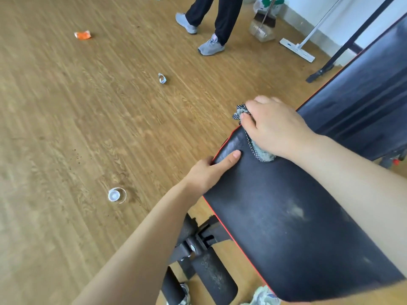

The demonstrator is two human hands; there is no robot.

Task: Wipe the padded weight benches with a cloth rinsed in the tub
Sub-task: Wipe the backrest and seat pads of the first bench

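Your right hand (273,126), fingers curled, presses a grey dotted-edge cloth (262,151) onto the black red-trimmed padded bench (286,216); your left hand (211,172) grips its edge, thumb flat. No writing legible.

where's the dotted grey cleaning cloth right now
In the head view, the dotted grey cloth lies under the right hand, pressed on the far end of the black padded bench, right of the left hand.

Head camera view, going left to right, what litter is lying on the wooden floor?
Orange crumpled wrapper → clear plastic cup lying on its side → small crushed clear plastic piece.
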